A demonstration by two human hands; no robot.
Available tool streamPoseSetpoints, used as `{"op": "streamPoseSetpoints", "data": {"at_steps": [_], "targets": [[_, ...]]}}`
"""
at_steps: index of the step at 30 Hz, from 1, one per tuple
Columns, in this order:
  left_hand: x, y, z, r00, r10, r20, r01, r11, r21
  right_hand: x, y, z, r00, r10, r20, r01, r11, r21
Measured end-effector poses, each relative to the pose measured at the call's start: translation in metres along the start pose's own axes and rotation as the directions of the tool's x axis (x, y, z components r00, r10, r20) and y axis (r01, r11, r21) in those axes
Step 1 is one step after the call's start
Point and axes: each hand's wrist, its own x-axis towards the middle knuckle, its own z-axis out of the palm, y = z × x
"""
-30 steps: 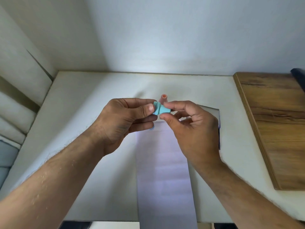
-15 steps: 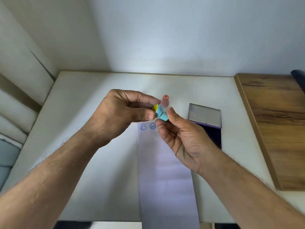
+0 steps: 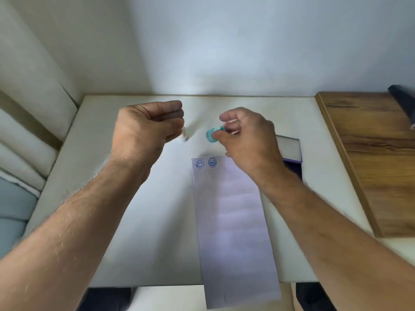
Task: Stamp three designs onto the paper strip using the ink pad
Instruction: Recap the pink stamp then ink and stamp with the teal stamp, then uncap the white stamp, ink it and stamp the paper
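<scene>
Head view: right hand covers ink pad; stamp blurred

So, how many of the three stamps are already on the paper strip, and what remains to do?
Two blue face prints sit at the far end of the paper strip, so two designs look done. The right hand holds a teal stamp above the table; the left hand pinches something small and pale, too blurred to identify. Left: ink this stamp on the ink pad and press the third design.

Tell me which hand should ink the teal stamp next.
Right. The right hand already pinches the teal stamp and sits next to the ink pad; the left hand is farther off, holding a small whitish piece.
</scene>
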Motion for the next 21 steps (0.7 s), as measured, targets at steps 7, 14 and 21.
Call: {"op": "streamPoseSetpoints", "data": {"at_steps": [7,14,21], "targets": [[0.005,-0.002,0.0,0.999,-0.006,-0.048,0.005,1.0,-0.02,0.028,-0.01,0.03,0.974,-0.204,0.099,0.226,0.851,-0.474],[0.007,-0.003,-0.003,0.998,-0.006,-0.069,0.001,0.998,-0.064,0.027,-0.007,0.035,0.932,-0.358,0.063,0.337,0.786,-0.518],[0.01,-0.008,-0.006,0.993,-0.02,-0.119,0.017,1.0,-0.027,0.02,-0.011,0.07,0.838,-0.495,0.231,0.515,0.573,-0.637]]}}
